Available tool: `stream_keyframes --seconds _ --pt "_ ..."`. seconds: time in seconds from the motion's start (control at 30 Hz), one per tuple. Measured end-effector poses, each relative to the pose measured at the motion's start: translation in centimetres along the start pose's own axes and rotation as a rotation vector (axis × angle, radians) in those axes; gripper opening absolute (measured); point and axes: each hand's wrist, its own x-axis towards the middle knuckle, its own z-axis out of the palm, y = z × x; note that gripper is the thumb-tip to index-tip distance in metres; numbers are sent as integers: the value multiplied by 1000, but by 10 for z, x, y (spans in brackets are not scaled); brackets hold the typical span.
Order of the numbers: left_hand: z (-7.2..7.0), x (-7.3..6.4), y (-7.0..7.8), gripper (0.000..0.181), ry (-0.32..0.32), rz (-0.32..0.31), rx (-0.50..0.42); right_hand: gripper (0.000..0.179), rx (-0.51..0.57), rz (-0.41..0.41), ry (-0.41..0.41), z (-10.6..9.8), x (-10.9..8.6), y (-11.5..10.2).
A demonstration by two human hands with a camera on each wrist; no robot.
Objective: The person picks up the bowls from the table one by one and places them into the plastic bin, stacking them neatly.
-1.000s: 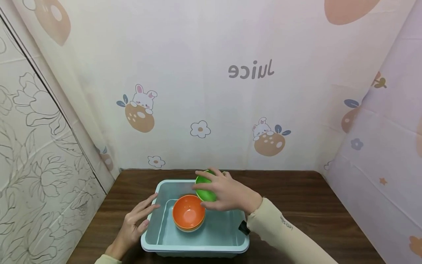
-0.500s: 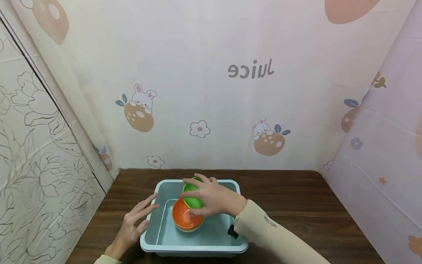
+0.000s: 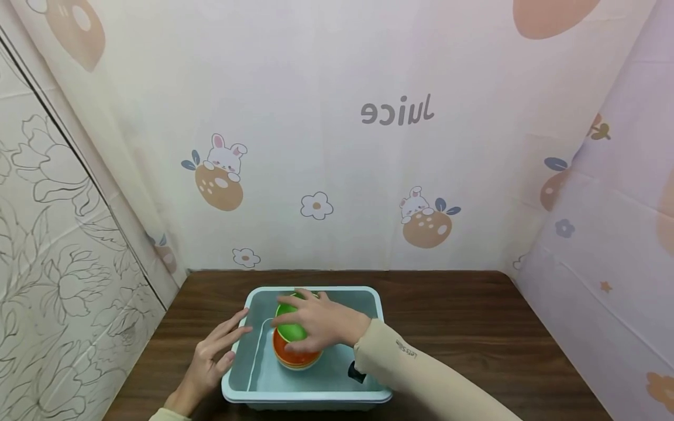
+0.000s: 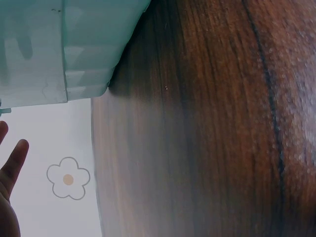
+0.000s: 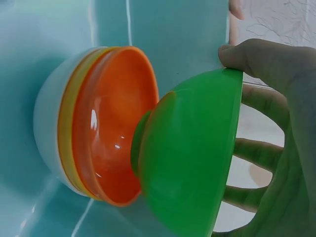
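A green bowl is gripped by its rim in my right hand, thumb on one side and fingers spread along the other. Its foot dips into the mouth of an orange bowl, tilted a little in the right wrist view. That orange bowl tops a nested stack with a yellow bowl and a white bowl beneath. The stack stands in a light blue plastic basin. My left hand rests with straight, spread fingers at the basin's left rim.
The basin sits on a dark wood-grain table. Behind it hangs a printed curtain, with another patterned cloth on the left side. A small black object shows at the right wrist's sleeve.
My right hand has carried the green bowl left and down, from the basin's back right to over the orange bowl. My left hand has stayed at the rim.
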Motion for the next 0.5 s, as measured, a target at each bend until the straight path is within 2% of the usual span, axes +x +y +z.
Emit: stream_keyframes --seconds 0.1,0.27,0.5 --pt "0 0 1 36 -1 -7 3 49 -5 -16 -13 4 5 -1" --pt "0 0 1 36 -11 -20 11 49 -85 -39 -29 12 10 -1" --pt "2 0 -1 33 9 13 0 49 -147 -72 -55 20 16 -3"
